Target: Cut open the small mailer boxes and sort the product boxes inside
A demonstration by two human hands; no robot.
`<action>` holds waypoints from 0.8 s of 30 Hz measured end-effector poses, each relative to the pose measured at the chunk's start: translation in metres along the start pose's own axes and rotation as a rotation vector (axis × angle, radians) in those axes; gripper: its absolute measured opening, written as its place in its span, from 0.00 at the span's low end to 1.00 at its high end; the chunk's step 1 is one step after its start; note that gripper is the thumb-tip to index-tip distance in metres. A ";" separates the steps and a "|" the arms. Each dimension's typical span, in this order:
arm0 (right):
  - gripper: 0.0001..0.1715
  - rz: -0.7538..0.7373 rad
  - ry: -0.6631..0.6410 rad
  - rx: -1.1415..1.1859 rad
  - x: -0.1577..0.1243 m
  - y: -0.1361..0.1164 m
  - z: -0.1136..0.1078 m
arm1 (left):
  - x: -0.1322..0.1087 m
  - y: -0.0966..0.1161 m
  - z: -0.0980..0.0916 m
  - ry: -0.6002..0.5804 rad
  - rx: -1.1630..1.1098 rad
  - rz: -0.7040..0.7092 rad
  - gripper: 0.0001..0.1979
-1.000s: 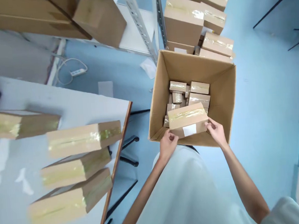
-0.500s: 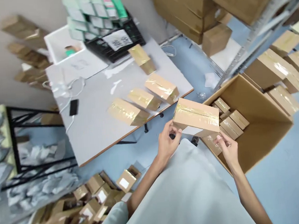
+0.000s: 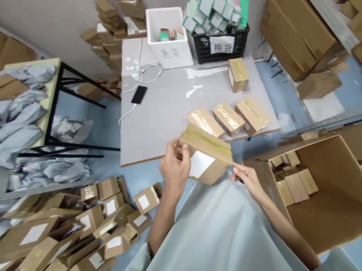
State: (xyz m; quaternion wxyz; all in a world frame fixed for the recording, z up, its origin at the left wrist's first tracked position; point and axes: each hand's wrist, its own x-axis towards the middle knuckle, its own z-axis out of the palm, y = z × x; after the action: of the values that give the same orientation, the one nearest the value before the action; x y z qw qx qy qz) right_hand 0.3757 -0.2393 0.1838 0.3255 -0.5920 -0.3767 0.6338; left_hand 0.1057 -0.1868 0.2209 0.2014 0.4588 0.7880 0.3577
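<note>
Between both hands I hold a taped cardboard box point(image 3: 206, 144), tilted, with a white label on the side facing me. My left hand point(image 3: 175, 165) pinches its left end. At the lower right corner, my right hand point(image 3: 247, 178) grips it with the fingertips. Just beyond, along the front edge of the grey table point(image 3: 164, 120), lie three taped boxes, among them a middle box point(image 3: 228, 118) and a right-hand box point(image 3: 252, 115). Another small box point(image 3: 238, 76) stands farther back on the table.
A large open carton point(image 3: 344, 181) with several small boxes stands at my right. A white foam bin point(image 3: 171, 55) and a black crate point(image 3: 222, 48) of green-white boxes sit at the table's back, near a phone point(image 3: 139, 95). Opened boxes point(image 3: 67, 244) cover the floor at left.
My view has swung left, toward the table. The held box has come away from the large carton to in front of the table, and its label side now tilts toward me.
</note>
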 end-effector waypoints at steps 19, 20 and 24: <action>0.38 0.077 -0.242 -0.231 0.176 0.024 0.138 | 0.210 -0.227 0.096 -0.360 -0.251 -0.302 0.37; 0.39 -0.036 -0.145 -0.305 0.182 0.018 0.112 | 0.198 -0.232 0.098 -0.358 -0.285 -0.305 0.42; 0.61 -0.212 0.437 -0.678 0.207 0.002 -0.003 | 0.125 -0.231 0.101 -0.319 -0.185 -0.148 0.56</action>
State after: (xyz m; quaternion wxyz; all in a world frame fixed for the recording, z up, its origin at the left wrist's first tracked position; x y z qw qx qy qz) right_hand 0.3610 -0.0623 0.0772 0.2480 -0.7443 -0.5448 0.2962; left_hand -0.0251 -0.1154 -0.0177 0.3906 0.4298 0.7416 0.3357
